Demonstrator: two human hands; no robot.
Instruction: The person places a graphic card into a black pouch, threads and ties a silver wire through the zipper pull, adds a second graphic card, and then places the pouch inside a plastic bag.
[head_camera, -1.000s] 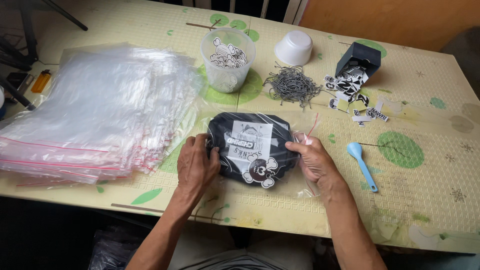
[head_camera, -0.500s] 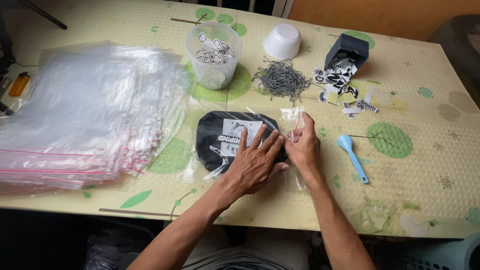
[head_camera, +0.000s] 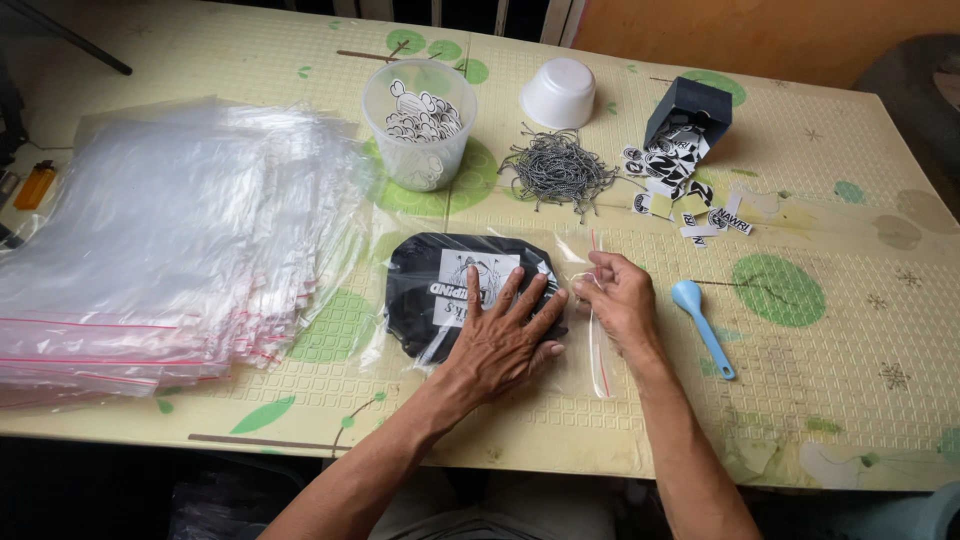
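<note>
Pale yellow patterned covering with green leaf and circle prints is being shown across the table (head_camera: 860, 330), on which all the work is being done. Near the middle, a clear zip bag (head_camera: 560, 300) holding a folded black garment (head_camera: 425, 290) with printed cards on it is being kept flat on the surface. The left hand (head_camera: 505, 340) is being pressed down on the bag with its fingers spread, covering the right part of the garment. The right hand (head_camera: 620, 300), just beside it, is being held at the bag's red-lined open end, where the thin plastic edge is being pinched between thumb and fingers. A blue plastic spoon (head_camera: 703, 327) is lying just to the right of that hand. To the left, a large stack of empty clear zip bags (head_camera: 160, 240) with red strips is being spread out. On the far side, a clear tub of black-and-white stickers (head_camera: 420, 120), an upturned white bowl (head_camera: 558, 92), a heap of small metal chains (head_camera: 558, 172) and a tipped black box (head_camera: 688, 110) spilling more stickers (head_camera: 680, 190) are being seen. An orange lighter (head_camera: 35, 186) is lying at the far left edge.
</note>
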